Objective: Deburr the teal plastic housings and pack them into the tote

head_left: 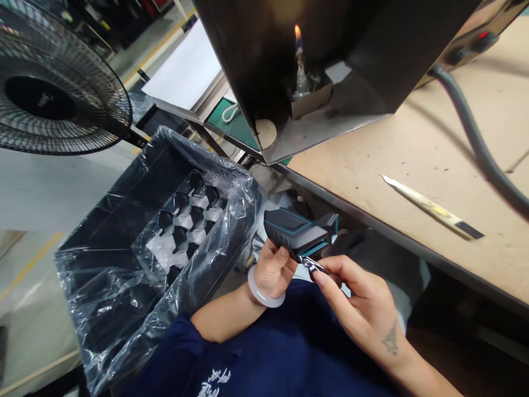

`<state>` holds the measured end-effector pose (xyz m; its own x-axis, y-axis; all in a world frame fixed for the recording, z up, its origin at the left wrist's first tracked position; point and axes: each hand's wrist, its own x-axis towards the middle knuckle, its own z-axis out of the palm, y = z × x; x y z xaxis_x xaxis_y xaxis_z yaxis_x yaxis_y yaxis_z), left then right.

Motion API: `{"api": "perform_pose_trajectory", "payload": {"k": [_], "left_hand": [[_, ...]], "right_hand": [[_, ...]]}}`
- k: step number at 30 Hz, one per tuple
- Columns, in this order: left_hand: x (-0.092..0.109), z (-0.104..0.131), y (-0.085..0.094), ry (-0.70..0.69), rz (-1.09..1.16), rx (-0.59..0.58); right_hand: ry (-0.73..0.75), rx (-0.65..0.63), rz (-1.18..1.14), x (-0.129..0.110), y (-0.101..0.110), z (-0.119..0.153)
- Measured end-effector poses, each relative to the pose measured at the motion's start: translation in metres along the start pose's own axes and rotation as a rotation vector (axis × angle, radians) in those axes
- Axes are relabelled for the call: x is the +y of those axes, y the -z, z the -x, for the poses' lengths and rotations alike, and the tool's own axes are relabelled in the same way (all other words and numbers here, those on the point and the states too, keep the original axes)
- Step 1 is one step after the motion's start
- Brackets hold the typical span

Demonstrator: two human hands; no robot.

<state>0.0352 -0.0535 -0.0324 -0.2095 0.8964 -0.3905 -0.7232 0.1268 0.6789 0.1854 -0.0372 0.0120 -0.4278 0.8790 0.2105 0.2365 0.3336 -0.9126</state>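
Observation:
My left hand (275, 270), with a pale bangle (264, 295) at its wrist, grips a dark grey plastic housing (295, 229) with blue edging. The part is held tilted in front of my body, just off the bench's front edge. In my right hand (359, 298) is a pair of shiny nail clippers (312, 266), pinched between thumb and fingers. Their jaws meet the blue-lined lower edge of the housing's opening. My left fingers are partly hidden beneath the part.
A plastic-lined crate (124, 215) holding several dark parts stands left. A fan (53, 82) is beyond it. On the bench (351, 182) lies a craft knife (432, 207). A lit burner (301, 80) stands inside a metal enclosure (372, 82); a thick grey hose (471, 127) runs right.

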Motion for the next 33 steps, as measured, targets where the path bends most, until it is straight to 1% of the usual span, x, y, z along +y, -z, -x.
{"api": "perform_pose_trajectory", "payload": {"k": [6, 16, 19, 22, 24, 26, 30, 31, 33], "left_hand": [[0.001, 0.0, -0.001, 0.0, -0.029, -0.054], [0.001, 0.001, -0.005, 0.016, -0.005, -0.048], [0.001, 0.002, -0.004, 0.011, -0.001, -0.017], [0.001, 0.003, 0.001, 0.034, -0.01, 0.005], [0.0, 0.003, 0.004, 0.047, -0.009, 0.001], [0.0, 0.002, 0.006, 0.037, -0.004, -0.003], [0.002, 0.001, 0.005, 0.023, -0.001, -0.023], [0.003, 0.001, 0.005, 0.023, -0.003, -0.027], [0.003, 0.001, 0.004, 0.012, -0.017, -0.02]], "right_hand": [[0.032, 0.021, 0.01, 0.001, 0.001, -0.001], [0.035, 0.027, -0.015, 0.003, -0.003, 0.0], [-0.006, 0.04, -0.054, 0.005, -0.004, 0.002], [-0.09, 0.13, -0.093, 0.008, -0.002, 0.004], [-0.158, 0.216, -0.175, 0.012, -0.001, 0.006], [-0.236, 0.258, -0.323, 0.015, 0.0, 0.007], [-0.448, 0.176, -0.657, 0.018, -0.002, 0.003], [-0.482, 0.168, -0.727, 0.018, -0.003, 0.001], [-0.501, 0.197, -0.845, 0.018, -0.006, -0.004]]}}
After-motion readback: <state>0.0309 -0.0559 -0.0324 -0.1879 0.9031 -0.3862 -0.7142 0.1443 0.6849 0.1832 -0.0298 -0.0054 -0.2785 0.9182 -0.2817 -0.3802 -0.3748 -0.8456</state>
